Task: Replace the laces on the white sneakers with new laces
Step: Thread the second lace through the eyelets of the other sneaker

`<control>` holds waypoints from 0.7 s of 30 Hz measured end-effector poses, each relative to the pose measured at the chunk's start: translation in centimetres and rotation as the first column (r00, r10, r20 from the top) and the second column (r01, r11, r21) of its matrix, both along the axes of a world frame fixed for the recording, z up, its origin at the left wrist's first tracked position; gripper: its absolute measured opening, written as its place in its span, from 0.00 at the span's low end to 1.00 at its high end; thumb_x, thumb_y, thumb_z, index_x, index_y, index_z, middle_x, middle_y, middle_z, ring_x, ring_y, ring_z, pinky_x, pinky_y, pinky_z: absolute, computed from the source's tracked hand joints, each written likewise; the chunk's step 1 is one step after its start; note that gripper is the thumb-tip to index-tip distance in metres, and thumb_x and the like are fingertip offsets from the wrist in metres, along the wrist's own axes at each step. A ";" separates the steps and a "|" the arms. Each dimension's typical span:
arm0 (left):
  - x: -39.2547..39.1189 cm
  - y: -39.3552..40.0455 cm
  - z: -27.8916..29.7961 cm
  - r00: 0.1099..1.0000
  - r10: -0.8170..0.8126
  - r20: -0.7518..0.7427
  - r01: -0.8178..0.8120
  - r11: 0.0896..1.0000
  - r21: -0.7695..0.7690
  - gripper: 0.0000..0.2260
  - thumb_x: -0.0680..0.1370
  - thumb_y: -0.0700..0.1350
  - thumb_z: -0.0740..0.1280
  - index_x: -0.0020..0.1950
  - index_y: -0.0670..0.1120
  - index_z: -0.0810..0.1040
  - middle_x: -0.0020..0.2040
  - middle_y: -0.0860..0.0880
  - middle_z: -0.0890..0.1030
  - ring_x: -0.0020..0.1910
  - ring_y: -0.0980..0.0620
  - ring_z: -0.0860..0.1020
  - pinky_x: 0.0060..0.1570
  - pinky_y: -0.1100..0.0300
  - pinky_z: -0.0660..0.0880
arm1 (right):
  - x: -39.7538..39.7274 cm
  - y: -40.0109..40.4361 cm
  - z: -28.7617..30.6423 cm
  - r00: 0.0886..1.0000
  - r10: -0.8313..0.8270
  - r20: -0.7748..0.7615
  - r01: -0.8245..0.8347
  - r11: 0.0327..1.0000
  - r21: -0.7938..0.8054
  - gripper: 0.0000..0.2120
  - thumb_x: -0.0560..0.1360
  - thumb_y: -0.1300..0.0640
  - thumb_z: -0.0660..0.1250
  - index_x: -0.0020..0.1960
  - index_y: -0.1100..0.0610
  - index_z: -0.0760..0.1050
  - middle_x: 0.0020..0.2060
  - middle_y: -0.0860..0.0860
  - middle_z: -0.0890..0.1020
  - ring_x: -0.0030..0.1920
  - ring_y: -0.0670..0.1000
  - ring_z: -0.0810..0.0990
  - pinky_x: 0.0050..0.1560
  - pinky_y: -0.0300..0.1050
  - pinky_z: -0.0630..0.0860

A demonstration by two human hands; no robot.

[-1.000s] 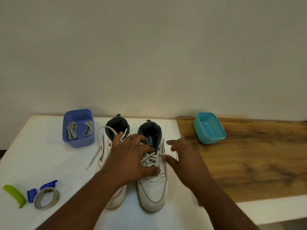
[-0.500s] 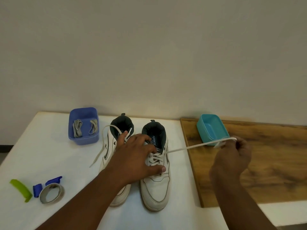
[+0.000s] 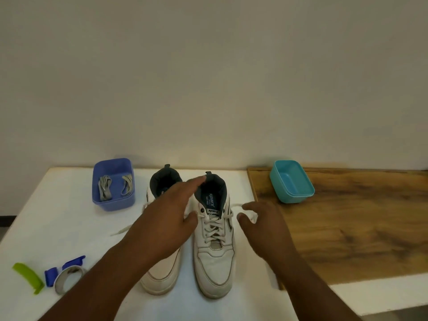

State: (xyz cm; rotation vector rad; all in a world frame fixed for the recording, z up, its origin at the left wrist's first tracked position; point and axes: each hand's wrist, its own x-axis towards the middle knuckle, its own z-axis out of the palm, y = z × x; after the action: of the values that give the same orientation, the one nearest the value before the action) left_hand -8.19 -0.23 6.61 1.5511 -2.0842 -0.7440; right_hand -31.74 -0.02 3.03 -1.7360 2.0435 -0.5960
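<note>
A pair of white leather high-top sneakers [image 3: 214, 246] is stood toes toward the viewer at lower centre of the white worktop [image 3: 58, 228], presumably so the eyelets can be reached. The left hand [image 3: 166, 218], fingers straight, is laid over the left-of-frame shoe, apparently to steady it. A loose end of the old white lace [image 3: 238, 208] is pinched by the right hand [image 3: 259, 222]. Grey replacement laces [image 3: 105, 187] are kept in a blue plastic tub [image 3: 113, 200] at centre left; a teal plastic tub [image 3: 291, 181] is set on a wooden board [image 3: 359, 228] at right, against a plain wall.

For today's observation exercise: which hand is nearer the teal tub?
Right. The right hand is by the right sneaker's laces, just left of the teal tub; the left hand sits farther left, over the sneakers.
</note>
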 end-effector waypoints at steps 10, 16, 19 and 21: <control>-2.7 1.5 4.6 0.137 0.447 -0.884 0.147 0.873 0.465 0.21 0.81 0.28 0.54 0.64 0.46 0.78 0.60 0.46 0.83 0.47 0.50 0.82 0.48 0.57 0.82 | 7.5 3.6 3.5 0.618 0.491 0.613 -0.701 0.697 0.148 0.11 0.78 0.52 0.73 0.59 0.54 0.82 0.47 0.47 0.84 0.43 0.46 0.81 0.50 0.45 0.79; -1.0 0.0 2.1 0.175 0.541 -0.822 -0.239 0.834 0.498 0.15 0.80 0.26 0.59 0.55 0.41 0.80 0.56 0.42 0.83 0.57 0.47 0.83 0.57 0.60 0.80 | 3.9 2.2 4.1 0.849 0.451 0.276 -0.518 0.815 0.259 0.09 0.84 0.49 0.61 0.51 0.51 0.78 0.39 0.45 0.82 0.39 0.42 0.81 0.45 0.44 0.81; 0.2 -0.6 1.3 0.127 0.585 -0.801 -0.286 0.795 0.536 0.15 0.79 0.26 0.60 0.53 0.43 0.80 0.54 0.44 0.84 0.57 0.48 0.83 0.57 0.60 0.80 | 1.0 1.2 3.8 0.948 0.319 0.002 -0.318 0.942 0.112 0.12 0.85 0.48 0.57 0.48 0.47 0.75 0.37 0.46 0.82 0.38 0.40 0.80 0.42 0.44 0.79; 0.4 -0.7 0.7 0.323 0.602 -0.730 -0.313 0.796 0.518 0.16 0.78 0.27 0.61 0.54 0.45 0.80 0.53 0.45 0.84 0.53 0.49 0.84 0.52 0.61 0.81 | 0.5 0.8 3.6 0.963 0.233 0.138 -0.234 0.972 -0.015 0.14 0.85 0.48 0.57 0.46 0.48 0.77 0.35 0.47 0.83 0.37 0.40 0.79 0.40 0.38 0.75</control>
State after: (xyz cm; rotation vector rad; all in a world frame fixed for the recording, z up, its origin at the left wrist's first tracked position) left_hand -7.75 -0.90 7.32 1.3204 -0.6951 -1.2862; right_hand -31.28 0.82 6.59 -1.8453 1.7142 -0.6197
